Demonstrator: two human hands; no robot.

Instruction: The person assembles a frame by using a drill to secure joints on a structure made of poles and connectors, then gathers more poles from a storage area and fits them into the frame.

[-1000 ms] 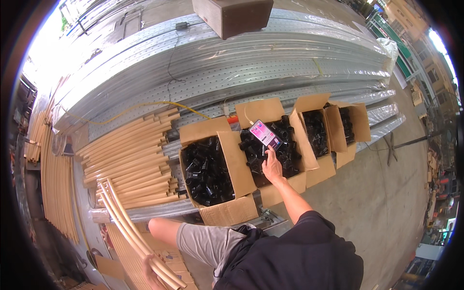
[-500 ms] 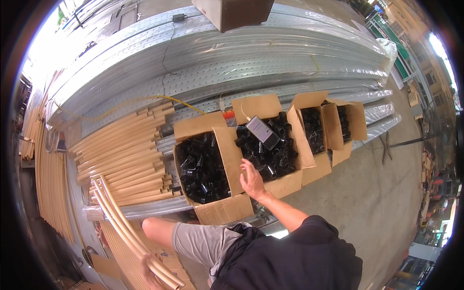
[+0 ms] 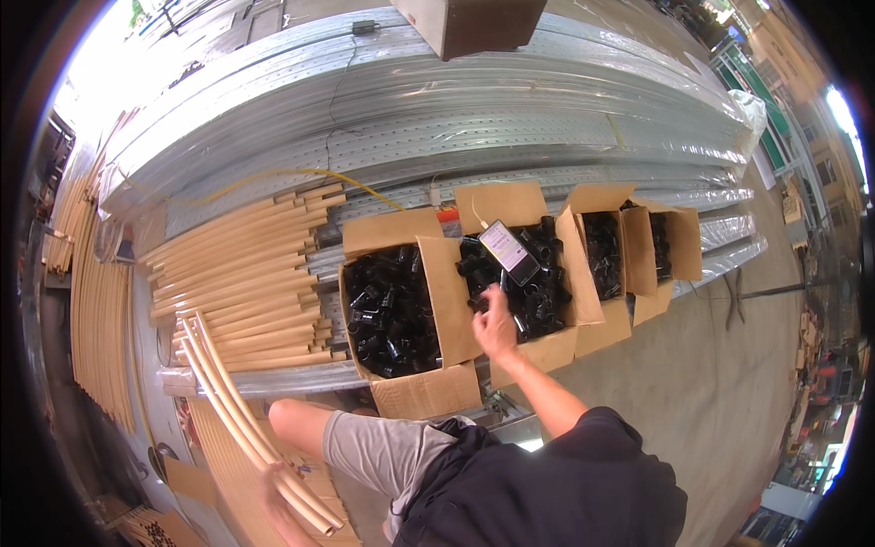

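The left hand (image 3: pixel 273 483) wraps around several pale tan tubes (image 3: pixel 262 445), slanting beside the bare knee. The right hand (image 3: pixel 495 330) is over an open carton (image 3: pixel 540 353) of black fittings (image 3: pixel 544 310), fingers curled; whether they pinch a piece I cannot tell. A lit phone (image 3: pixel 510 252) lies just beyond, on the fittings. Lifting one fitting cleanly calls for a fingertip pinch clear of the phone, tubes held steady. Farther out, wrapped metal planks (image 3: pixel 410 137) lie stacked.
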